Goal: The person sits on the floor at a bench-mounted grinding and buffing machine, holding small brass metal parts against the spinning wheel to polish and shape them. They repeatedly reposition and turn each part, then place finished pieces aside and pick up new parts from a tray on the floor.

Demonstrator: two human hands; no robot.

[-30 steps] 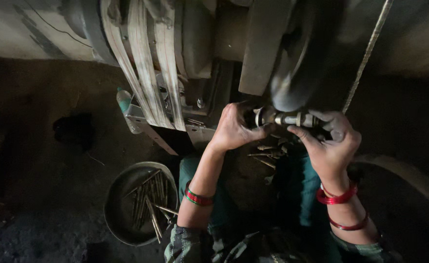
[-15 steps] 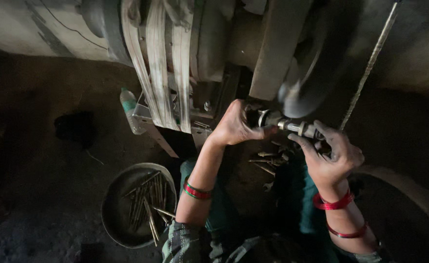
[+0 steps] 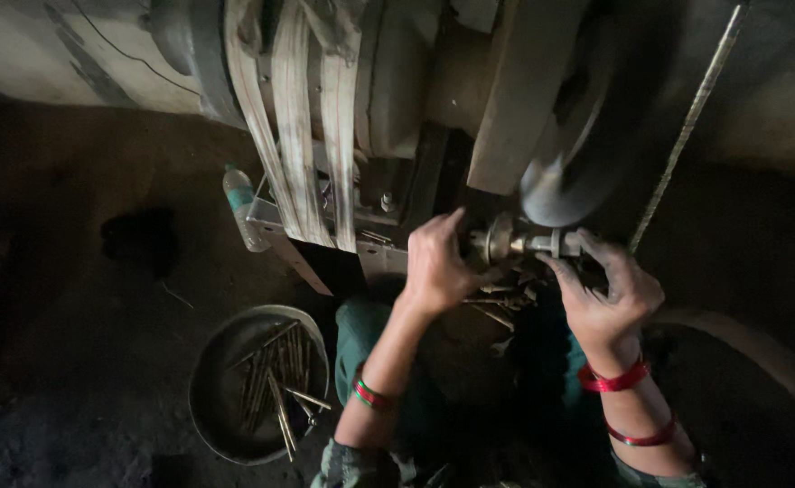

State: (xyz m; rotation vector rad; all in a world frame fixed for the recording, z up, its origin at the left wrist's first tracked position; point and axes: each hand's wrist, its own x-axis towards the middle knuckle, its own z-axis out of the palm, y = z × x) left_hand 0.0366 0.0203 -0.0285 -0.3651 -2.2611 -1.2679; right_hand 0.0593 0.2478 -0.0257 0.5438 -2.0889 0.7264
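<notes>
Your left hand (image 3: 438,262) grips the left end of a brass fitting (image 3: 524,244), fingers curled together around its flanged end. Your right hand (image 3: 610,294) takes the right end, thumb and fingers pinched on the hex-shaped part; the far fingertips are hidden behind the piece, so the exact contact is unclear. The fitting lies roughly level between both hands, right under the dark grinding wheel (image 3: 578,172), just beside its lower rim; touching or not, can't tell.

The flat belt (image 3: 303,136), pale and worn, runs down over a pulley at the machine's upper left, close to your left hand. A grey slanted guard plate (image 3: 524,99) sits between belt and wheel. A twisted metal rod (image 3: 687,126) slants from the top right corner down toward your right hand. A plastic bottle (image 3: 239,203) stands on the floor left of the machine's bracket.

Loose metal pieces (image 3: 497,303) are piled below the fitting, between your forearms. A round dark pan (image 3: 226,389) on the floor at lower left holds thin brass rods (image 3: 280,380), well apart from your hands. Red bangles (image 3: 614,380) are on your right wrist, with one red-green band on the left.
</notes>
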